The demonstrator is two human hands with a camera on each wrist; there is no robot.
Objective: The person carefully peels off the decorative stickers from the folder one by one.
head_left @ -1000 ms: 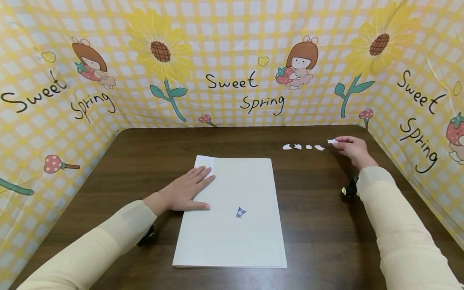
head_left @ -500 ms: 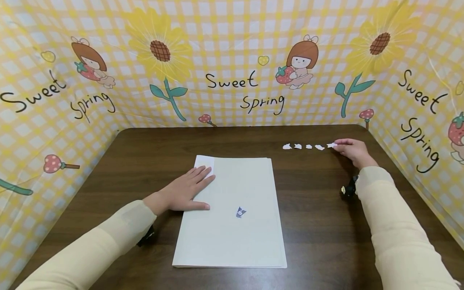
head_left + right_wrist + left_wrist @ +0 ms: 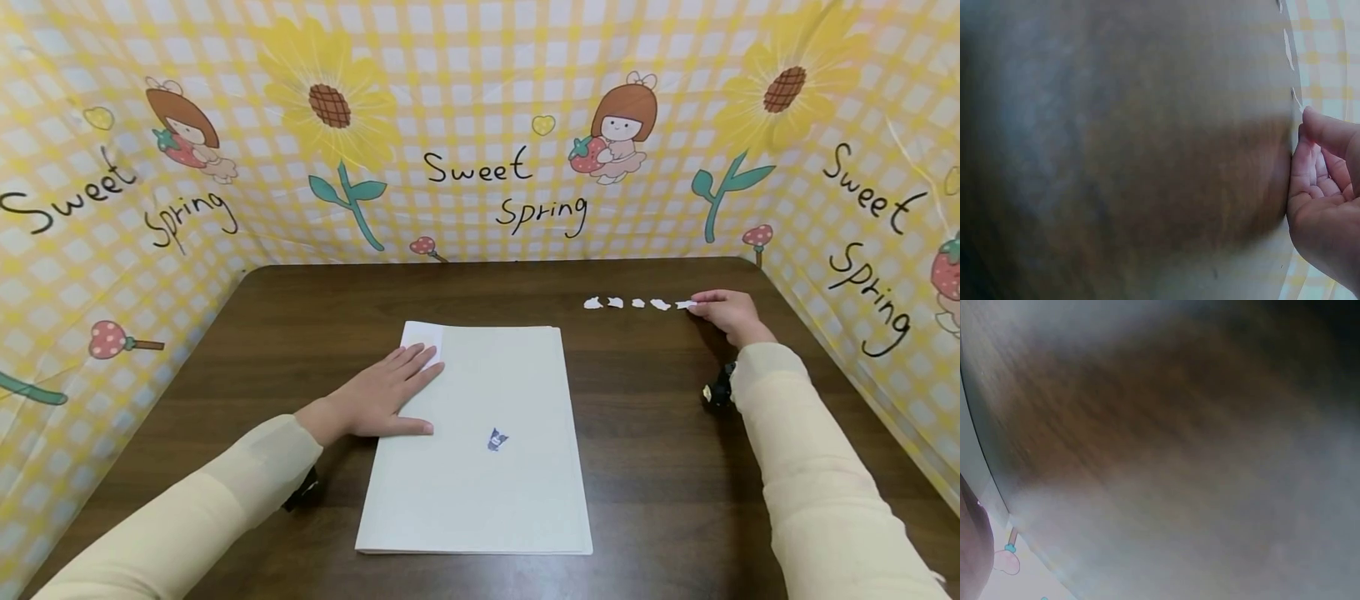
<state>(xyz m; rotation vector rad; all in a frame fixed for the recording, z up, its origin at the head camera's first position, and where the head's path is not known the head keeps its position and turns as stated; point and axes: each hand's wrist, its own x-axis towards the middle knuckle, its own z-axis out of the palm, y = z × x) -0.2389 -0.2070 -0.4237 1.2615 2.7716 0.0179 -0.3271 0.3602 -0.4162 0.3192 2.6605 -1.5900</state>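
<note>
My left hand (image 3: 390, 392) lies spread with straight fingers on the left side of a white booklet-like stack (image 3: 510, 508). Under its fingertips, at the stack's top left corner, is a small white paper slip (image 3: 422, 333), partly covered. A tiny dark purple cartoon sticker (image 3: 497, 440) sits near the middle of the stack. At the back right, my right hand (image 3: 731, 317) pinches the edge of a small white scrap (image 3: 684, 305) between thumb and fingers, low at the tabletop. The right wrist view shows the same thumb-and-finger pinch on the thin scrap (image 3: 1297, 99).
Left of the held scrap, several similar white scraps (image 3: 637, 303) form a row on the dark wooden table (image 3: 645, 467). A yellow checked cloth (image 3: 480, 100) with cartoon prints walls in the back and both sides. The left wrist view is mostly blurred tabletop.
My right hand has lowered the white scrap slightly toward the front, bringing it into line with the row. The left hand has stayed on the white stack.
</note>
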